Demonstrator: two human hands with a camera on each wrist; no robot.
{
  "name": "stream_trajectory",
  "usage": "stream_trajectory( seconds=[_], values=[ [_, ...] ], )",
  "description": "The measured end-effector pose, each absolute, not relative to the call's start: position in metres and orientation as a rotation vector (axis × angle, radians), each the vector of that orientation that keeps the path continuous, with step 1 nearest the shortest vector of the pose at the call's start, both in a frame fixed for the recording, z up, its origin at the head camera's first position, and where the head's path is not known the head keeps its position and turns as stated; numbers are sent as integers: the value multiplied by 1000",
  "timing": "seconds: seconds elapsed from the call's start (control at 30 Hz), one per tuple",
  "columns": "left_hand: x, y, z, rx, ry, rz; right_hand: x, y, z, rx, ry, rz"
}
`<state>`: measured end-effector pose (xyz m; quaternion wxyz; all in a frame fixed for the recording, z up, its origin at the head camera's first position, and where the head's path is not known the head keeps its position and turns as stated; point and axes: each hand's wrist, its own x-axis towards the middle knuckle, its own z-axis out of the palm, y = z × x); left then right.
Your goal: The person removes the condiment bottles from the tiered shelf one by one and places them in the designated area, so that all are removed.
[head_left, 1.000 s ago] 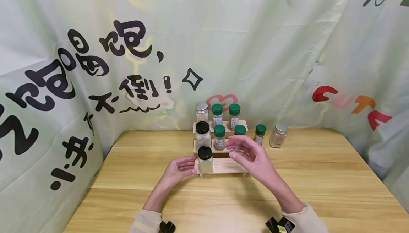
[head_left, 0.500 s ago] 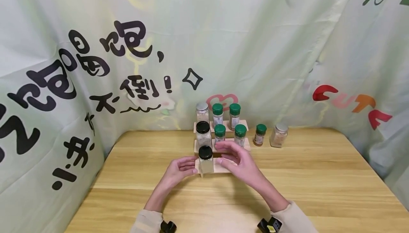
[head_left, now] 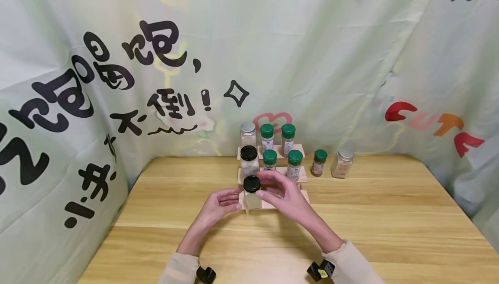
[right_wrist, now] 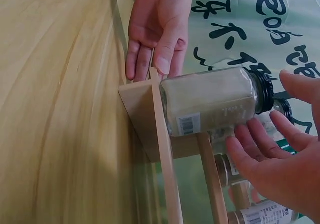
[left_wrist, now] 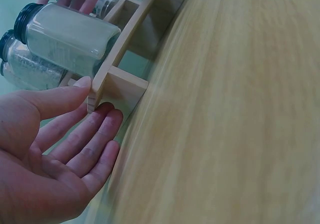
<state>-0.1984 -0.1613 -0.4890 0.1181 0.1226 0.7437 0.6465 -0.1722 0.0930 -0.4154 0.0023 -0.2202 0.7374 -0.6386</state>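
We saw the left hand point(head_left: 218, 204) on the rack point(left_wrist: 131, 32) and the right hand point(head_left: 287, 194) about the front jar point(right_wrist: 212, 99)

The pale backdrop point(head_left: 312, 59) filled the upper part of the head view, black characters at left, "CUTE" at right. Below it the wood-grain table point(head_left: 370, 232) ran to the bottom edge. The rack, three pale wooden steps, stood below centre.

At its near left end, the left hand pinched the lowest board, thumb above, loosely curled fingers beneath. The right hand arched partly open beside the lid end of the front jar; we saw no firm grip and could not tell whether a fingertip touched. The front jar, black-lidded, stood upright at the left of the lowest step.

Behind it we saw a second black-lidded jar point(head_left: 249, 166) on the middle step and a silver-lidded jar point(head_left: 248, 137) on top; another silver-lidded jar point(head_left: 341, 168) stood on the table, right of centre. Smallest were green-capped bottles point(head_left: 288, 144): two on each upper step, one on the table.
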Motion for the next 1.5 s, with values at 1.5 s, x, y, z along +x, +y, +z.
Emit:
stream_trajectory(
  seconds=[1.5],
  values=[
    [-200, -162, -488, 372, 2208, 1870, -177, 78, -429, -649, 2361, -1989]
  ],
)
